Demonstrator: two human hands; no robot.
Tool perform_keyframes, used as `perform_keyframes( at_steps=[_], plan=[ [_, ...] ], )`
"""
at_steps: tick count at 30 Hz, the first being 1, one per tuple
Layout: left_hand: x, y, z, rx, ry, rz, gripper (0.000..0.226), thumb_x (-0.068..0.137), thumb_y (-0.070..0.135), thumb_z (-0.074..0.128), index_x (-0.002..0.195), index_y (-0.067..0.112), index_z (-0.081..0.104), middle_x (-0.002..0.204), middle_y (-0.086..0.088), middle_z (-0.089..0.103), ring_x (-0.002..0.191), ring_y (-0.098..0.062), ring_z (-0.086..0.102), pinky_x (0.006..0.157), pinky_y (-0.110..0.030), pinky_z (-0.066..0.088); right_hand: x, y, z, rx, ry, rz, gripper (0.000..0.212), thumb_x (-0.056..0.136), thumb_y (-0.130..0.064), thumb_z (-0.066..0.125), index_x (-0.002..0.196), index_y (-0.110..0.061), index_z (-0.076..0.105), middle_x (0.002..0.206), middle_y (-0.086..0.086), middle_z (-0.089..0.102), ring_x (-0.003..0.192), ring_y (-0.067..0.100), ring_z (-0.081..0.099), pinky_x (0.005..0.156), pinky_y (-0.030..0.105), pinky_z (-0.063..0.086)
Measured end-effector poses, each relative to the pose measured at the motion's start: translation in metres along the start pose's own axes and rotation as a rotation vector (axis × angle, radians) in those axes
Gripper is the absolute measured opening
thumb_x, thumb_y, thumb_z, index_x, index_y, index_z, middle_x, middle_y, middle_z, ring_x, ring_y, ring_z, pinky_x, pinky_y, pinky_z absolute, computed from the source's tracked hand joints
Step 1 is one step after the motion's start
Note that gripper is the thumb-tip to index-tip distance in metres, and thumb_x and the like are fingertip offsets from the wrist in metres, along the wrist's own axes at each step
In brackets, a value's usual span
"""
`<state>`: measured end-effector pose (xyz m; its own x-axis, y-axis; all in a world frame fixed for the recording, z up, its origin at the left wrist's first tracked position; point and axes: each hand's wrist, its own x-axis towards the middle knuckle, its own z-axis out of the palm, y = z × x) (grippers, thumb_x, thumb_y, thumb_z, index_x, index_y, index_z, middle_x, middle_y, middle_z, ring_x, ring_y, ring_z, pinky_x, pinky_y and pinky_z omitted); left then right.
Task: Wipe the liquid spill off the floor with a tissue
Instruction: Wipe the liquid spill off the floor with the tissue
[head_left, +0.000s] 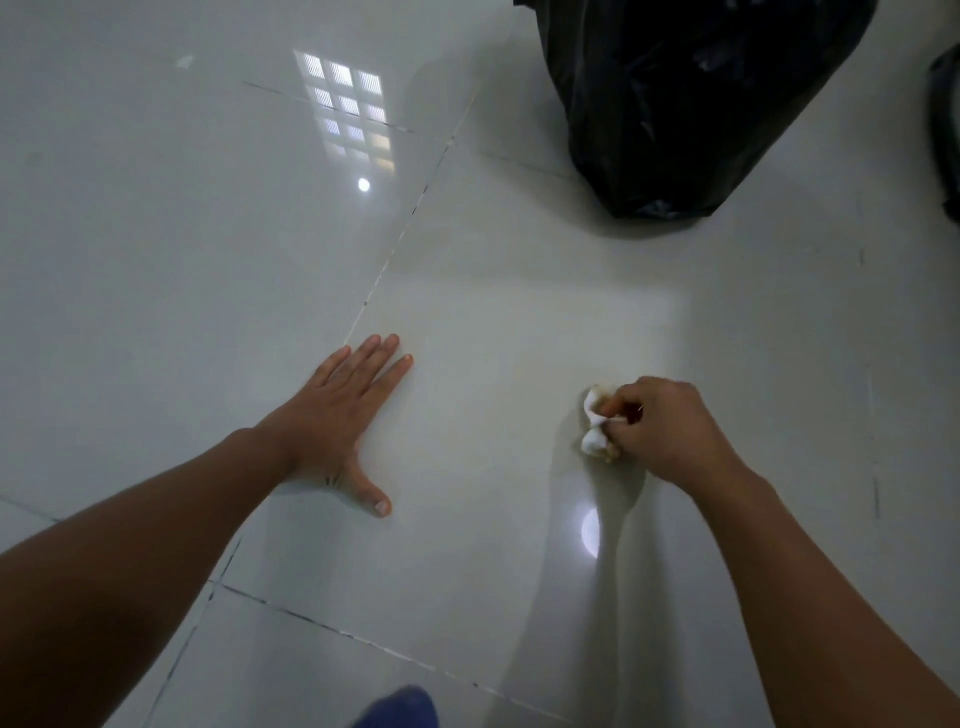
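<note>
My right hand (670, 431) is closed around a crumpled white tissue (595, 439) with brownish stains, and presses it against the glossy white tile floor (493, 322). The tissue sticks out to the left of my fingers. My left hand (337, 415) lies flat on the floor to the left, palm down, fingers spread and holding nothing. No distinct puddle shows on the tiles around the tissue; only a faint yellowish tint lies near it.
A full black rubbish bag (691, 104) stands on the floor at the upper right. Another dark object (945, 140) shows at the right edge. Dark grout lines cross the tiles. A bit of blue cloth (400, 709) shows at the bottom edge.
</note>
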<state>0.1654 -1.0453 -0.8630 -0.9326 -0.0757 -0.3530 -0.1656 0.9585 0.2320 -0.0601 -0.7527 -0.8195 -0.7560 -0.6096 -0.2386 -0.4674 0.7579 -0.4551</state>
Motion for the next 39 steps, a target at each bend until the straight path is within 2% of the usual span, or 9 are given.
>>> perform_keyframes(
  at_steps=[3,6,12,18,23,30,34,37,39],
  plan=[
    [-0.001,-0.001,0.003,-0.001,0.022,-0.001,0.163,0.038,0.108,0.051,0.158,0.024,-0.02,0.166,-0.002,-0.028,0.152,-0.018,-0.028,0.126,-0.044,-0.012,-0.014,-0.015,0.026,0.065,0.006,-0.021,0.017,0.071,-0.013,0.072,0.084,-0.023,0.078,0.078,-0.004,0.069,0.072,0.01,0.059,0.063,0.014,0.038],
    [-0.001,-0.001,0.002,-0.005,0.021,-0.005,0.162,0.038,0.108,0.051,0.157,0.026,-0.022,0.166,-0.002,-0.029,0.152,-0.017,-0.029,0.123,-0.037,-0.019,-0.022,-0.031,0.048,0.116,0.076,-0.074,0.015,0.077,-0.016,0.071,0.087,-0.025,0.079,0.073,-0.002,0.061,0.072,0.015,0.059,0.064,0.022,0.044],
    [0.0,-0.001,0.003,-0.01,0.028,0.003,0.162,0.039,0.108,0.052,0.158,0.025,-0.021,0.167,-0.003,-0.027,0.152,-0.017,-0.029,0.122,-0.033,-0.021,-0.018,-0.002,0.033,0.16,0.227,-0.034,0.011,0.077,-0.02,0.078,0.088,-0.023,0.079,0.072,-0.005,0.062,0.066,0.006,0.059,0.062,0.013,0.042],
    [-0.001,-0.001,0.003,-0.016,0.045,0.007,0.161,0.04,0.108,0.051,0.159,0.025,-0.019,0.168,-0.002,-0.025,0.153,-0.018,-0.026,0.125,-0.041,-0.013,-0.013,0.003,0.032,0.19,0.237,0.051,0.014,0.078,-0.022,0.077,0.092,-0.025,0.079,0.069,-0.01,0.057,0.07,-0.002,0.056,0.064,0.001,0.036],
    [-0.001,-0.001,0.002,-0.004,0.025,0.006,0.16,0.041,0.108,0.049,0.159,0.024,-0.019,0.167,-0.002,-0.026,0.153,-0.018,-0.027,0.126,-0.045,-0.01,-0.019,0.002,0.038,0.258,0.298,0.005,0.026,0.083,-0.014,0.073,0.105,-0.028,0.076,0.071,-0.009,0.052,0.073,-0.001,0.055,0.066,0.002,0.036],
    [-0.001,0.0,0.0,0.003,0.013,0.004,0.161,0.04,0.108,0.05,0.158,0.024,-0.022,0.166,-0.002,-0.028,0.152,-0.017,-0.029,0.126,-0.045,-0.011,-0.024,-0.004,0.034,0.245,0.2,-0.06,0.024,0.073,-0.033,0.082,0.096,-0.037,0.075,0.082,-0.011,0.053,0.075,0.001,0.057,0.07,0.004,0.043],
    [-0.001,0.0,0.0,-0.004,0.012,0.004,0.161,0.04,0.107,0.051,0.158,0.025,-0.021,0.167,-0.002,-0.028,0.152,-0.017,-0.029,0.126,-0.045,-0.01,-0.026,-0.013,0.038,0.188,0.08,-0.161,0.02,0.071,-0.022,0.084,0.089,-0.029,0.079,0.08,-0.008,0.058,0.068,0.003,0.057,0.065,0.004,0.04],
    [-0.001,0.0,0.0,-0.005,0.006,0.002,0.161,0.04,0.107,0.051,0.158,0.025,-0.021,0.166,-0.001,-0.029,0.152,-0.016,-0.03,0.126,-0.046,-0.01,-0.023,-0.004,0.025,0.153,0.22,-0.198,0.015,0.071,-0.011,0.083,0.082,-0.021,0.08,0.072,-0.002,0.062,0.058,0.006,0.054,0.061,0.005,0.037],
    [-0.001,0.0,-0.001,0.001,0.002,0.003,0.161,0.041,0.107,0.051,0.158,0.024,-0.022,0.166,-0.002,-0.03,0.151,-0.016,-0.031,0.126,-0.046,-0.011,-0.023,0.018,0.007,0.122,0.311,-0.072,0.016,0.07,-0.01,0.083,0.078,-0.023,0.078,0.07,0.0,0.063,0.06,0.012,0.059,0.061,0.009,0.037]
  ],
)
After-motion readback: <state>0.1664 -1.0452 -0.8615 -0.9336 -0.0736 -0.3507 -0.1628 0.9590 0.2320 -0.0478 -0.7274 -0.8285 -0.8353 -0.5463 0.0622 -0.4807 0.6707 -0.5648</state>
